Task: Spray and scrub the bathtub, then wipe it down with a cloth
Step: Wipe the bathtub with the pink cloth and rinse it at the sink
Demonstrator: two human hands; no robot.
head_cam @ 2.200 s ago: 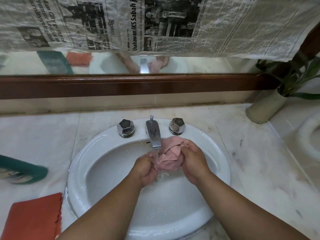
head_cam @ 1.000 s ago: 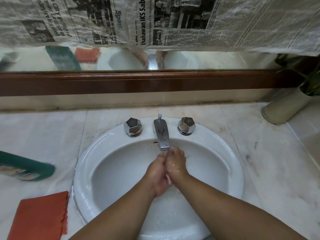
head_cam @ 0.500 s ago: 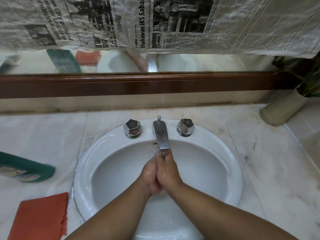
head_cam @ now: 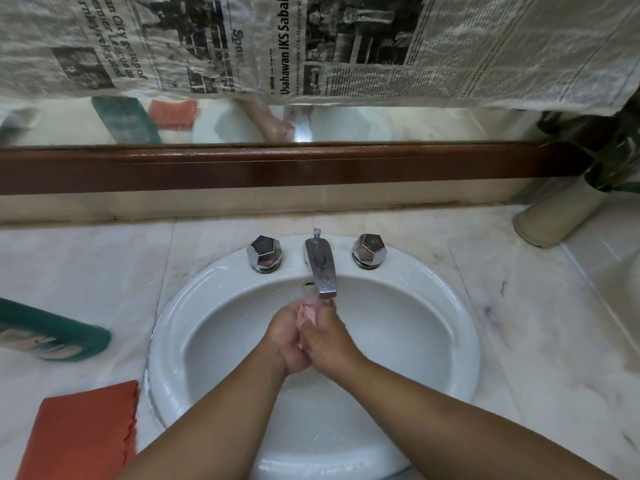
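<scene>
Head camera, looking down at a white wash basin set in a pale marble counter. Two bare forearms reach in from the bottom edge. The left hand and the right hand are pressed together just under the chrome spout, fingers curled round a small pink cloth.

Likely risks: the cloth is wet and bunched small, so a loose squeeze could let it drop into the bowl. The knuckles sit very close to the spout's tip and could knock it. Wringing hard could splash the counter, where a green bottle lies on its side at the left and an orange cloth lies flat beside the basin rim. A cloth left too wet would probably smear the tub, not dry it.

The pink cloth is held between both palms, and only a small fold shows above the fingers. Whether water is running is hard to tell. The bathtub is not in view. Two faceted taps flank the spout, both untouched
</scene>
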